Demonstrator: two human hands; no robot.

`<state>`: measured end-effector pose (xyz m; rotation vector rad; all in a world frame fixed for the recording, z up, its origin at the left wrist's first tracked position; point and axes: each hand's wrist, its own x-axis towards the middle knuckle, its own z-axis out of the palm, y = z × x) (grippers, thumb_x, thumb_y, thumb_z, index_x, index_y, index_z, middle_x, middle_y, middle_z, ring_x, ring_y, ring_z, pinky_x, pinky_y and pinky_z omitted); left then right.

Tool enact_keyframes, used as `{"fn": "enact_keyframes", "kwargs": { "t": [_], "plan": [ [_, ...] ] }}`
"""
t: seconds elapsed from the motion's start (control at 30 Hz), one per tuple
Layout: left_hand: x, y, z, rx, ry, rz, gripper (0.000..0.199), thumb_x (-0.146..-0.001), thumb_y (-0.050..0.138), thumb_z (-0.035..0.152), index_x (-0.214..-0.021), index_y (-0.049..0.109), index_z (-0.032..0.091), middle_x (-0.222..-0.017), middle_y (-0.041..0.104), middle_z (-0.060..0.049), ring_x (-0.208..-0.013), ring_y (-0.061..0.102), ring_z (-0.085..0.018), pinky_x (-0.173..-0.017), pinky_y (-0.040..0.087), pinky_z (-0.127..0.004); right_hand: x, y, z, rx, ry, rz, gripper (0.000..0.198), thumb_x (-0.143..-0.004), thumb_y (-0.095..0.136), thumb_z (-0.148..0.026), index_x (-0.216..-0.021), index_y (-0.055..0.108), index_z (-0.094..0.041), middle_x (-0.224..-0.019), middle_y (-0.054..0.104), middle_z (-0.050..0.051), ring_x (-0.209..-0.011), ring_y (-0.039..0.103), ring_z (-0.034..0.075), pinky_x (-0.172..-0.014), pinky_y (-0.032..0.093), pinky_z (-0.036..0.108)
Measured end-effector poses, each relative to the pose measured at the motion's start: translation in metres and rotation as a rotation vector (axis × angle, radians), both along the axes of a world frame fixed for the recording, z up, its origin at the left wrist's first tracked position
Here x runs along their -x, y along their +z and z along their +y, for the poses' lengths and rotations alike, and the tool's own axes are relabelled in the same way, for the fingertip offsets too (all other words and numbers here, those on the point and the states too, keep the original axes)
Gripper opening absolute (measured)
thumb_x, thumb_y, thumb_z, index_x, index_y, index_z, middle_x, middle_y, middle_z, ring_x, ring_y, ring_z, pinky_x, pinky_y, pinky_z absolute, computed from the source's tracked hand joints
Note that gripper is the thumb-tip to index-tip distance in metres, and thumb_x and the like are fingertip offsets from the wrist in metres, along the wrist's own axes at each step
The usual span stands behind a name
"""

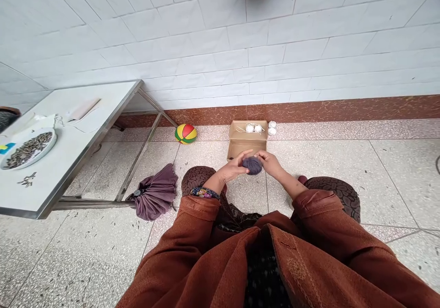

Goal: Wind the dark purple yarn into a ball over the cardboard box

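Note:
A dark purple-grey ball of yarn (252,166) is held up between my two hands, over the floor in front of my knees. My left hand (235,168) grips it from the left, thumb below and fingers above. At the ball's upper right edge, the fingers of my right hand (270,163) are closed in a pinch on the yarn; any loose strand there is too small to make out. Just beyond my hands lies an open cardboard box (240,148), with white balls of yarn (253,128) on its far part. More white balls (272,128) rest beside its right edge.
A metal-framed table (113,111) stands at the left, bearing a white plate (51,145) of striped seeds. Under its near side lies a folded purple umbrella (154,193). A colourful ball (186,134) sits by the tiled wall (213,60). Seed shells are scattered on the floor.

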<state>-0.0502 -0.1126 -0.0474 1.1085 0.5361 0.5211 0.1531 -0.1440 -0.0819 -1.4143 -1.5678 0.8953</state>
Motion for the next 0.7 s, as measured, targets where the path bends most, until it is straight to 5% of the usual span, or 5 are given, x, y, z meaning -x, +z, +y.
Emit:
{"fn": "enact_keyframes", "kwargs": {
  "t": [0.17,0.3,0.4,0.53,0.7],
  "plan": [
    [0.001,0.004,0.003,0.064,0.268,0.035,0.070,-0.069,0.080,0.026,-0.134,0.055,0.023,-0.126,0.063,-0.010,-0.108,0.063,-0.024,-0.091,0.052,-0.039,0.012,-0.014,-0.007,0.042,0.169,-0.143,0.015,-0.093,0.058,-0.026,-0.089,0.071,-0.021,-0.087,0.073,0.004,-0.081,0.065,0.020,-0.077,0.048,0.030],
    [0.002,-0.006,0.010,-0.072,0.452,0.293,0.064,-0.064,0.078,0.025,-0.124,0.058,0.018,-0.116,0.065,-0.009,-0.105,0.062,-0.024,-0.092,0.051,-0.040,0.015,-0.002,-0.015,-0.016,0.383,-0.109,0.025,-0.096,0.058,-0.037,-0.081,0.069,-0.020,-0.075,0.067,0.001,-0.071,0.060,0.016,-0.071,0.045,0.027],
    [0.002,-0.016,0.014,-0.226,0.494,0.445,0.068,-0.059,0.079,0.020,-0.124,0.059,0.017,-0.117,0.064,-0.009,-0.109,0.060,-0.024,-0.102,0.045,-0.042,0.012,0.013,-0.017,-0.026,0.400,0.011,0.028,-0.095,0.059,-0.045,-0.086,0.070,-0.020,-0.078,0.067,0.001,-0.072,0.060,0.016,-0.070,0.046,0.027],
    [0.002,-0.024,0.012,-0.299,0.319,0.480,0.085,-0.054,0.082,0.017,-0.135,0.055,0.018,-0.120,0.062,-0.010,-0.110,0.059,-0.026,-0.103,0.043,-0.045,0.003,0.024,-0.011,-0.069,0.214,0.128,0.030,-0.093,0.061,-0.048,-0.090,0.071,-0.021,-0.085,0.070,0.003,-0.076,0.061,0.017,-0.074,0.048,0.029],
    [0.002,-0.014,0.004,-0.183,-0.003,0.276,0.089,-0.061,0.081,0.018,-0.144,0.050,0.023,-0.127,0.060,-0.009,-0.114,0.059,-0.024,-0.104,0.040,-0.043,-0.005,0.011,0.000,-0.068,-0.038,0.055,0.027,-0.094,0.055,-0.043,-0.086,0.068,-0.021,-0.081,0.067,0.003,-0.077,0.060,0.019,-0.075,0.047,0.030]
  ]
}}
